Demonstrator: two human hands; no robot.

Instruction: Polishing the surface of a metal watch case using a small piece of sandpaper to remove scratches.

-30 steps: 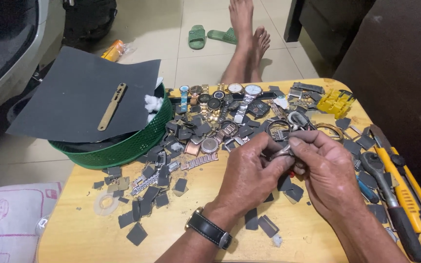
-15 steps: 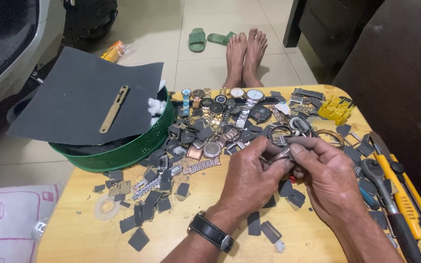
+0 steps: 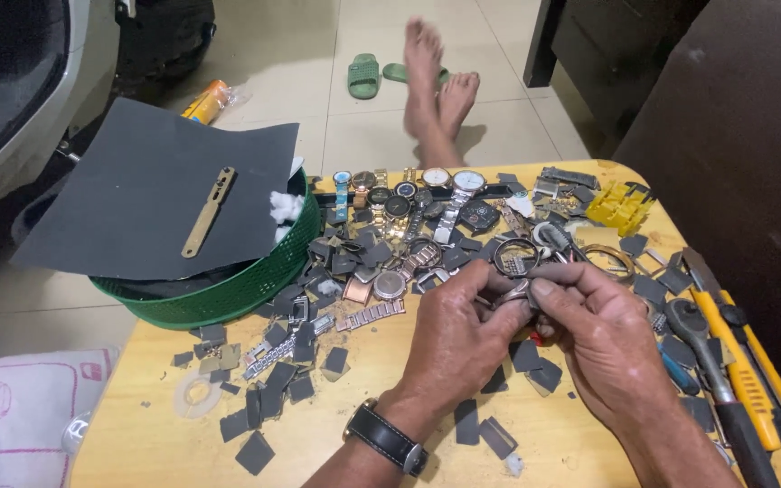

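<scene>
Head view: watch parts on a wooden counter

Both hands meet above the pale wooden counter [image 3: 137,443]. Left hand [image 3: 458,348], black-strapped wristwatch [image 3: 389,438] on its wrist, and right hand [image 3: 603,339] are both pinched on a small dark metal watch part [image 3: 514,295] between the fingertips. Behind: round metal watch cases [image 3: 390,284], scattered dark grey sandpaper squares [image 3: 268,398]. Left: green plastic basket [image 3: 228,289] under a dark grey sandpaper sheet [image 3: 137,199]. Right: yellow-handled utility knife [image 3: 743,361].

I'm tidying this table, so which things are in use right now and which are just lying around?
In use:
- left hand
- right hand
- small metal watch part pinched between both hands

Lying about:
- watches
- dark square scraps
- green basket
- dark sheet
- yellow knife
- tape roll
</scene>
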